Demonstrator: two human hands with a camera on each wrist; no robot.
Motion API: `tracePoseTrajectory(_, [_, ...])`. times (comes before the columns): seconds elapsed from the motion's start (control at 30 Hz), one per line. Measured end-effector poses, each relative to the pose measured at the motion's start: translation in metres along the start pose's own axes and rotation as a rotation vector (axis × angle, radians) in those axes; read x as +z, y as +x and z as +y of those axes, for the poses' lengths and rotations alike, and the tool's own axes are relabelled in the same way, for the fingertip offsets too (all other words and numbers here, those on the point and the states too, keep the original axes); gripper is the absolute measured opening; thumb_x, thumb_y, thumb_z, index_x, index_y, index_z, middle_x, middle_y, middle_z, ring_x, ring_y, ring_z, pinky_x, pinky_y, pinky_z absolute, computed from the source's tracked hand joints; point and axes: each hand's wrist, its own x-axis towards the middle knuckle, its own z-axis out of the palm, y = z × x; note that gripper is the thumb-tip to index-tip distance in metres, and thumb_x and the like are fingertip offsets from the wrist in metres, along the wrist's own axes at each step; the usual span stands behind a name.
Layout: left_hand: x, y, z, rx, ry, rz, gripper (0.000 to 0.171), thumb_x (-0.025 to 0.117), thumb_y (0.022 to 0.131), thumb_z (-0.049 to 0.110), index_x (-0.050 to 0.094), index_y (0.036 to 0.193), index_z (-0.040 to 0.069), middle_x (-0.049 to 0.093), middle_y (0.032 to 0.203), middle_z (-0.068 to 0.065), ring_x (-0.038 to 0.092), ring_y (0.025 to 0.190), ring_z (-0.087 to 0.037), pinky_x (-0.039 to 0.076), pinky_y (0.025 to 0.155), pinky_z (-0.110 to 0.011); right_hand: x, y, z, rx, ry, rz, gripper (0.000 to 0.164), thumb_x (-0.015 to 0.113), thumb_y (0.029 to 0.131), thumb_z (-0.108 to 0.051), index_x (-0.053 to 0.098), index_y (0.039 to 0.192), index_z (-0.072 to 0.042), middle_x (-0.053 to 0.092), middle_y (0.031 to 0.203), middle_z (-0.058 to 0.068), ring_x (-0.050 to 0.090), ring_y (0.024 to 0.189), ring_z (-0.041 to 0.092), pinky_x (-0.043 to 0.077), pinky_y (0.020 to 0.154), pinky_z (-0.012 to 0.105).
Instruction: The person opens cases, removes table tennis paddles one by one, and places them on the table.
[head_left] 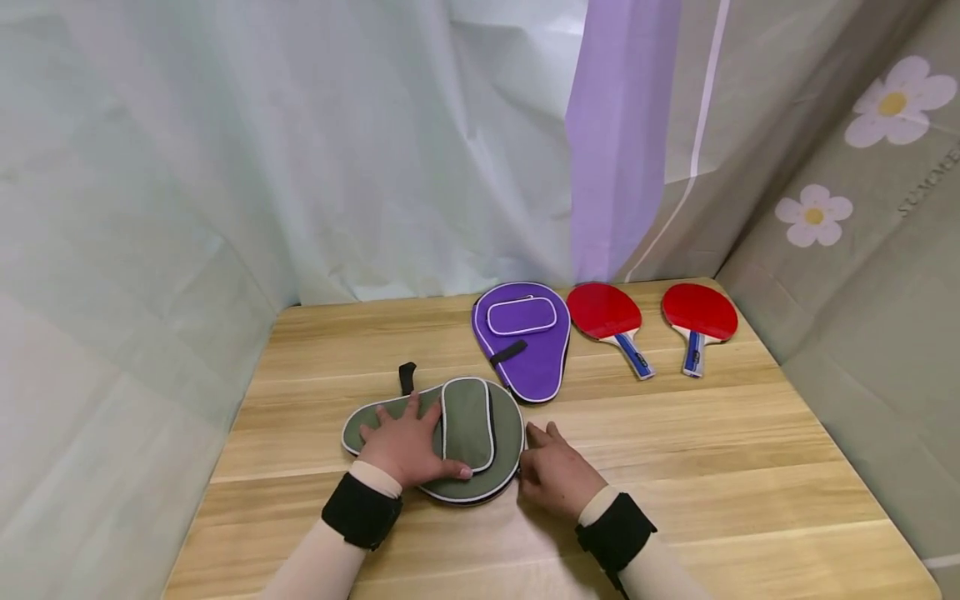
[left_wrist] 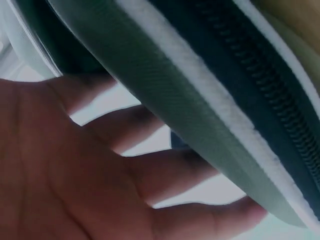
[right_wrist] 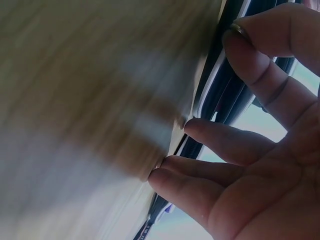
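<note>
An olive-green table tennis paddle case with white piping lies on the table, its narrow end to the left. My left hand rests on it with spread fingers, the thumb at the edge of its raised pocket. In the left wrist view the dark zipper runs along the case's side. At the rounded right end, my right hand pinches a small metal zipper pull between thumb and index finger. Its other fingertips touch the tabletop beside the case.
Behind the green case lies a purple paddle case with a black strap. Two red paddles, one near and one farther right, lie at the back right of the wooden table. Curtains hang around it.
</note>
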Motion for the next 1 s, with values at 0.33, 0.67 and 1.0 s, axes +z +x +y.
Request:
tracePoseTrajectory(0.33, [0.024,-0.010,0.021,-0.191,0.144,0.098,0.141,0.063,0.077,0.107,0.039,0.177,0.009,0.041,0.175,-0.040,0.045,0.137,-0.090,0.047,0.092,-0.100,0.018,0.005,0.012,-0.049,0.001,0.044,0.029,0.081,0.086,-0.008,0.060,0.069,-0.021,0.072,0.145,0.037,0.062,0.149,0.058,0.043,0.125,0.079])
tracePoseTrajectory(0.67, [0.024,-0.012,0.034,-0.213,0.129,0.174,0.136,0.065,0.084,0.100,0.048,0.167,-0.005,0.060,0.153,-0.048,0.071,0.116,-0.075,0.065,0.074,-0.079,0.030,0.012,0.025,-0.068,-0.034,0.070,0.031,0.080,0.087,-0.009,0.060,0.068,-0.022,0.074,0.142,0.035,0.064,0.148,0.055,0.043,0.124,0.082])
tracePoseTrajectory(1.0, [-0.038,-0.025,0.002,0.130,0.155,0.140,0.088,0.098,0.085,0.055,0.066,0.152,0.007,0.072,0.148,-0.028,0.076,0.123,-0.053,0.066,0.088,-0.070,0.029,0.013,0.039,0.011,-0.037,0.029,0.033,0.083,0.089,-0.011,0.062,0.070,-0.027,0.064,0.156,0.039,0.060,0.149,0.061,0.049,0.127,0.069])
